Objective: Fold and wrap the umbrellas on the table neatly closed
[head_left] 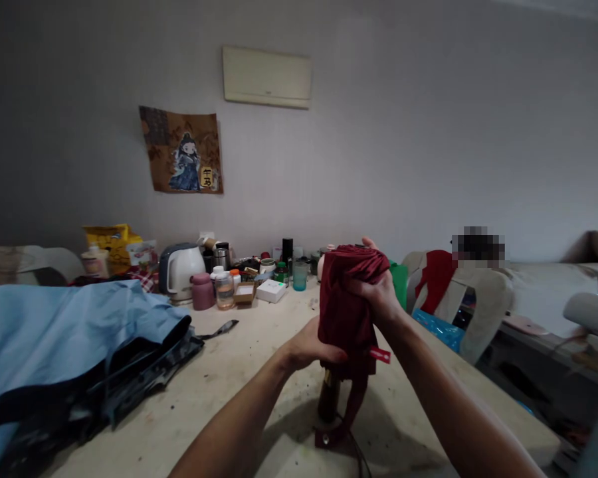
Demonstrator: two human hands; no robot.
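A dark red folding umbrella (346, 318) stands upright over the table, its cloth loosely gathered. My left hand (311, 345) grips the lower left of the cloth, thumb across the front. Higher up on the right, my right hand (379, 292) is wrapped round the folds, with some fingers hidden behind. A small red tag (380, 355) sticks out at the right side. Below the cloth the dark handle (327, 398) shows. The closing strap (356, 398) hangs down to a snap button, and a thin cord trails beside it.
A light blue and black cloth item (80, 332) covers the table's left side. Along the back stand a kettle (183, 269), a pink jar (202, 291), a white box (271, 290) and a blue cup (299, 277). To the right are chairs and a blue plastic packet (438, 328).
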